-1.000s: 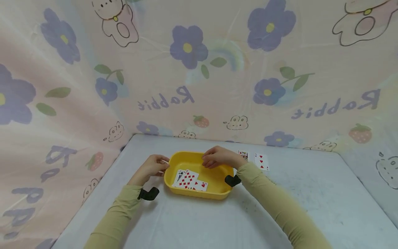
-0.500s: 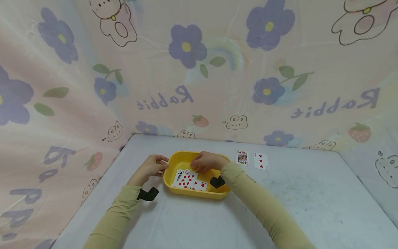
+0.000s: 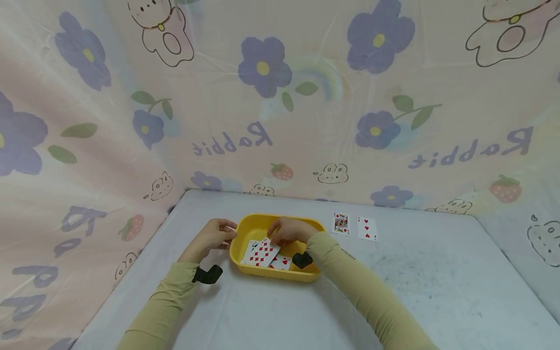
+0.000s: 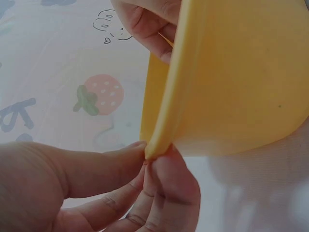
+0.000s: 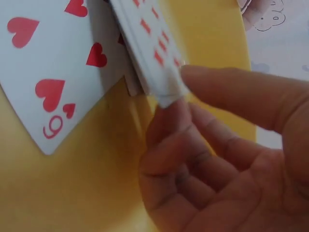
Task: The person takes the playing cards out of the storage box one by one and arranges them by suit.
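Note:
Inside a shallow yellow plastic tray lie several overlapping playing cards. My left hand pinches the tray's left rim between thumb and fingers, plain in the left wrist view. Reaching into the tray, my right hand pinches a diamonds card by its corner. That card is lifted at a slant, its far part near the other cards. Under it shows a six of hearts, lying face up on the tray bottom. Another white card with a black figure is partly covered at the left.
Right of the tray, on the white-covered table, lie a face card of diamonds and a three of hearts, both face up. A patterned curtain rises behind the table's back edge and along its left side.
My right hand has moved left and down into the tray and taken the diamonds card by its corner, tilting it up. The left hand keeps its place on the rim.

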Demonstrator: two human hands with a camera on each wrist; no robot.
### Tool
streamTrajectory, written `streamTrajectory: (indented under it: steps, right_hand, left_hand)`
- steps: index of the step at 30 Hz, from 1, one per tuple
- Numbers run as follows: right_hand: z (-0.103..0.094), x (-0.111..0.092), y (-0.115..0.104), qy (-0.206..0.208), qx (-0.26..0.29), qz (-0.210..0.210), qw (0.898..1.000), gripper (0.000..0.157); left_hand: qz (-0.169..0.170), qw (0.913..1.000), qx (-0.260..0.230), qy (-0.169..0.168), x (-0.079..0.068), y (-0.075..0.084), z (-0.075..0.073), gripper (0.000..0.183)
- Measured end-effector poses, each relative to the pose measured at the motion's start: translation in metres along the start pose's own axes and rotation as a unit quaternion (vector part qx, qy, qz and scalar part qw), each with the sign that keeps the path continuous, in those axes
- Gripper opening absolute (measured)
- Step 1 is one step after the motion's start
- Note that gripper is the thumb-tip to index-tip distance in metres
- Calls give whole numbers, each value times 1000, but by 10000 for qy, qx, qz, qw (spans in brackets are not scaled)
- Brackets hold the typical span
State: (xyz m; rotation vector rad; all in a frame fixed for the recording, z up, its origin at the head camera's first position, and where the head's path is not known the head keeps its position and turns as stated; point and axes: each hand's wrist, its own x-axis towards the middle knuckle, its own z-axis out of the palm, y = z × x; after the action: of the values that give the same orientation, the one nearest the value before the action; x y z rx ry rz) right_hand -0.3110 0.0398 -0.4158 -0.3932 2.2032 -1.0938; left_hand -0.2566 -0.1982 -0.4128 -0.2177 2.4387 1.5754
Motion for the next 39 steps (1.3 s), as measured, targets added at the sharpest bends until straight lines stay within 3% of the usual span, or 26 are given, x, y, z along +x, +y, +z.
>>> streamTrajectory:
  steps: [12, 17, 25, 30, 39]
  right_hand:
    - [-12, -18, 1, 571, -302, 103, 9979, 19]
    - [-23, -27, 9, 601, -107, 45, 9981, 18]
    - [-39, -49, 15, 466, 322, -429, 9975, 33]
    - [-48, -62, 18, 705, 337, -521, 9956, 29]
    - [-71, -89, 37, 1056, 830, -588, 9892, 22]
  left_hand:
    - [26, 10000, 48, 22, 0, -1, 1, 26]
    - [89, 9999, 50, 21, 0, -1, 1, 26]
    - [5, 10000, 59, 43, -1, 0, 2, 27]
    - [-53, 9999, 80, 65, 0, -1, 2, 28]
    - [-79, 9999, 121, 69, 0, -2, 3, 29]
